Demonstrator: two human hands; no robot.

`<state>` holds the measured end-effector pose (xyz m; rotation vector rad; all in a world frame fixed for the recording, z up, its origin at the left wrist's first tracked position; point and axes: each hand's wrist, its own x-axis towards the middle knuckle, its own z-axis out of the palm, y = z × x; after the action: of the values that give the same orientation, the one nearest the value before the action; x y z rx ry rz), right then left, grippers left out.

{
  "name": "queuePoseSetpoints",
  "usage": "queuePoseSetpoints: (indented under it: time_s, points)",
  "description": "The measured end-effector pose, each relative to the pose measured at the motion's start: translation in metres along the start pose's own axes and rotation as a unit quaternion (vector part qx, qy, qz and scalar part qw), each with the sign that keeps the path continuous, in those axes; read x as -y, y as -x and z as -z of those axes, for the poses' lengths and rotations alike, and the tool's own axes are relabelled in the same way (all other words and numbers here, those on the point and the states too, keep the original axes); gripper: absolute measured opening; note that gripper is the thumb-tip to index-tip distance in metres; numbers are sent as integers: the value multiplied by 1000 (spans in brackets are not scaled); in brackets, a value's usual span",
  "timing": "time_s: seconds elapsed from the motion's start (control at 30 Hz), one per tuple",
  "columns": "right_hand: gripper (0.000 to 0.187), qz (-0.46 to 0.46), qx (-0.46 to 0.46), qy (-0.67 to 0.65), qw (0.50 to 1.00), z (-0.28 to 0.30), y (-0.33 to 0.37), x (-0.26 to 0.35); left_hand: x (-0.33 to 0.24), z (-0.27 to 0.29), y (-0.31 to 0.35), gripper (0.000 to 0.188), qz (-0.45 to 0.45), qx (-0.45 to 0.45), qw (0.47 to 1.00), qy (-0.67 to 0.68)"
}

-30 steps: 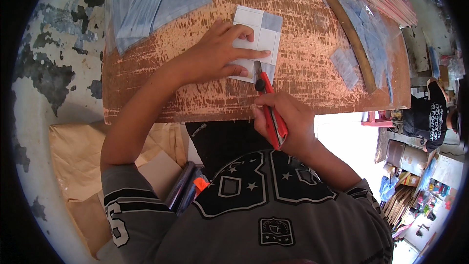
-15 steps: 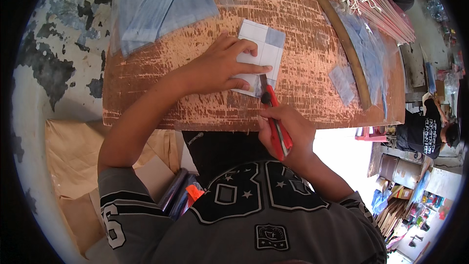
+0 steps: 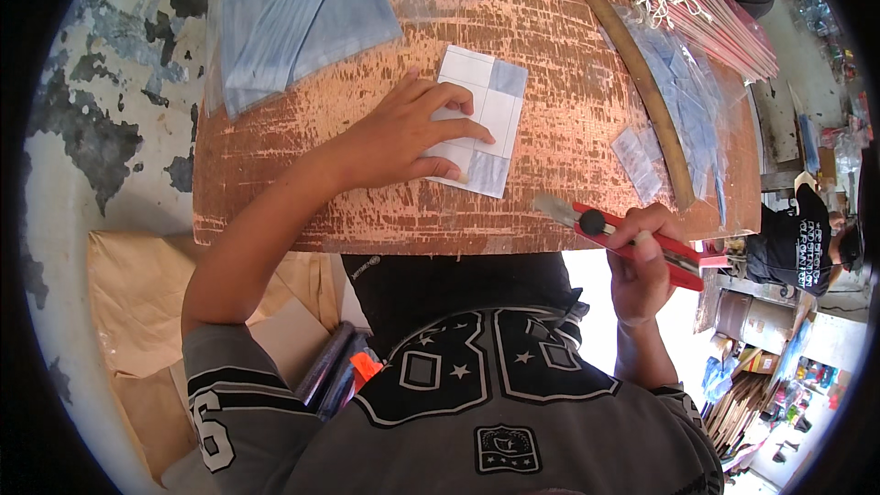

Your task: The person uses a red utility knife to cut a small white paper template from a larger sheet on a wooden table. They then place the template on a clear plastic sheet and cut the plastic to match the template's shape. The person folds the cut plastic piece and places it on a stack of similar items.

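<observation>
My left hand (image 3: 412, 131) lies with its fingers spread on a small white card (image 3: 502, 119) with ruled lines and bluish blocks, pressing it to the scratched tabletop (image 3: 385, 215). Part of the card is hidden under the fingers. My right hand (image 3: 646, 266) is wrapped round a red utility knife (image 3: 674, 261) with a dark round knob. Its blade points up and left, over the table's near edge, apart from the card.
A stack of bluish clear plastic sheets (image 3: 293, 27) lies at the far left. On the right are a curved wooden strip (image 3: 642, 82), more bluish plastic pieces (image 3: 683, 101) and a bundle of pink sticks with white strings (image 3: 706, 23). Another person (image 3: 793, 243) is beyond the table's right side.
My right hand has drawn the knife away from the card, rightward and toward me, and turned it. The left hand and card have shifted slightly toward me.
</observation>
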<state>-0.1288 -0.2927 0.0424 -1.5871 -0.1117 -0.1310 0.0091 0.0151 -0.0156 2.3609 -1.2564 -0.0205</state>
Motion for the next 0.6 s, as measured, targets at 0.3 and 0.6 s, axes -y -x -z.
queuePoseSetpoints:
  time_s: [0.3,0.6]
  points:
    - [16,179,104,274,939,-24,-22,-21,-6,8,-3,49,17,17,1000,14]
    - [17,159,139,243,947,-25,-25,-31,-7,7,-4,48,12,23,1000,8]
